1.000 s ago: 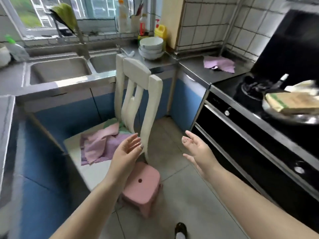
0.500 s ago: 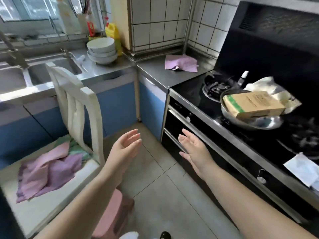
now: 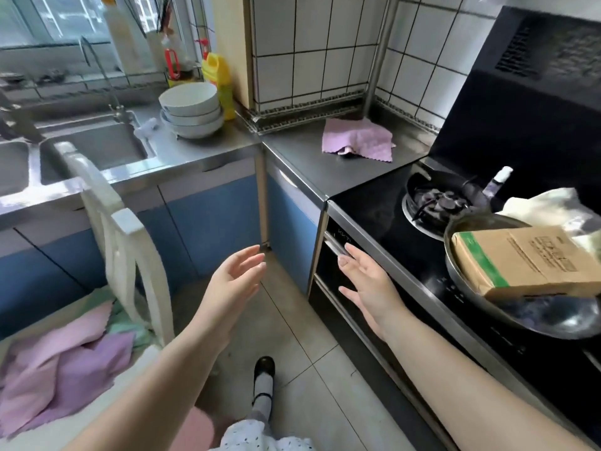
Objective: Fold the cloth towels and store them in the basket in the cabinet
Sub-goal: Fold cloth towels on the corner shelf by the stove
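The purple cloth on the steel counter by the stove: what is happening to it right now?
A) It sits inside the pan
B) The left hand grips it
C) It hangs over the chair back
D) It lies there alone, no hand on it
D: the purple cloth lies crumpled on the counter, while the left hand and right hand hover open and empty well short of it.

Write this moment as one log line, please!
left hand: open, empty | right hand: open, empty | towel: on counter | towels: on chair
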A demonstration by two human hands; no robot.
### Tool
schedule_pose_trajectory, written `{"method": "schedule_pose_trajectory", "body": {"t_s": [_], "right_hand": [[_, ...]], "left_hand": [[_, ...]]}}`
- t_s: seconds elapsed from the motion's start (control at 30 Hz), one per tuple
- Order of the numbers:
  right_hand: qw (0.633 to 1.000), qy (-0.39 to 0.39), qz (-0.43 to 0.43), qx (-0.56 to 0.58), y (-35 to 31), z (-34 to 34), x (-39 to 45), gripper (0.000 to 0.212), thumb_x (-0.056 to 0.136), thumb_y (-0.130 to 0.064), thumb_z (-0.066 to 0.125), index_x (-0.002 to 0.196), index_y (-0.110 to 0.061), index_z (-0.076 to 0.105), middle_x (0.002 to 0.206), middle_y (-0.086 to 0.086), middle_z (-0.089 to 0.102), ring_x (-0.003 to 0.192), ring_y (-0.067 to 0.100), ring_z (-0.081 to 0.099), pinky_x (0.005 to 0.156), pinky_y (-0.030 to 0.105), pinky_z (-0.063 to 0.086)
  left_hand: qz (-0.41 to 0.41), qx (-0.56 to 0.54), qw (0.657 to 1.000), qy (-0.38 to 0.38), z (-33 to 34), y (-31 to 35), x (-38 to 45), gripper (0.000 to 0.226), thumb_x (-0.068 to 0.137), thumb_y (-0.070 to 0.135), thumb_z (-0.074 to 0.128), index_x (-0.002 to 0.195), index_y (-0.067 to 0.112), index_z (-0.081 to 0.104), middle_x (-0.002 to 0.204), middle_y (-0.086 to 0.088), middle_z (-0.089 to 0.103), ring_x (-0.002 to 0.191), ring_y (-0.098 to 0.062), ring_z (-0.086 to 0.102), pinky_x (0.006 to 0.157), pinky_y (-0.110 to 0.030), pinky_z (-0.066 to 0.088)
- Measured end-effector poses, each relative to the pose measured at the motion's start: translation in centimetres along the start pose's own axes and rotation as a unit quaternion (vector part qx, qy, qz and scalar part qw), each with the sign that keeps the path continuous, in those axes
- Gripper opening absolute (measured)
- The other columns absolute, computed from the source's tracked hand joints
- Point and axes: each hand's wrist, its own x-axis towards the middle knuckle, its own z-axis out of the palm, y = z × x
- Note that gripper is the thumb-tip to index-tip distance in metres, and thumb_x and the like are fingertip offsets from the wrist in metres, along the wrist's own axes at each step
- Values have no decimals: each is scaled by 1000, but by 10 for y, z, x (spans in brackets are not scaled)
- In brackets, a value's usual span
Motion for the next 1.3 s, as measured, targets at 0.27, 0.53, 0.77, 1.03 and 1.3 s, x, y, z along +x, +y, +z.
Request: {"method": "schedule_pose_trajectory", "body": {"t_s": [0.27,0.53,0.77,1.03,1.3], "right_hand": [[999,49,-6,17,-52,18,153,47,95,-22,52,141,-23,39,129,-4,50,114,8,48,107,38,38],[992,117,-3,55,-104,14,271,46,95,-17,52,139,-22,41,129,-2,50,112,8,50,107,40,38],[985,162,-5,57,-127,-19,366,45,95,-16,53,138,-25,43,126,-4,52,114,9,49,107,42,39],[977,203,16,59,-120,-80,476,46,94,-19,54,139,-26,43,135,-4,50,117,7,49,105,37,41],[976,213,40,-28,-100,-141,564,45,92,-13,57,136,-15,46,140,2,48,126,11,46,110,29,33]], "left_hand": [[-4,-10,999,-53,9,41,171,36,92,21,59,127,29,55,122,13,62,112,-2,58,102,-32,45],[0,11,990,-137,37,83,320,33,90,25,62,122,32,57,119,15,64,111,-1,59,99,-32,47],[-6,27,983,-184,84,99,426,33,92,18,59,124,26,57,120,10,63,109,-1,58,93,-24,46],[-39,85,974,-206,143,95,538,35,92,11,57,126,19,54,121,3,62,107,-6,59,92,-25,44],[-61,176,949,-255,185,74,619,32,90,14,61,121,21,58,116,5,64,100,1,59,70,-3,45]]}}
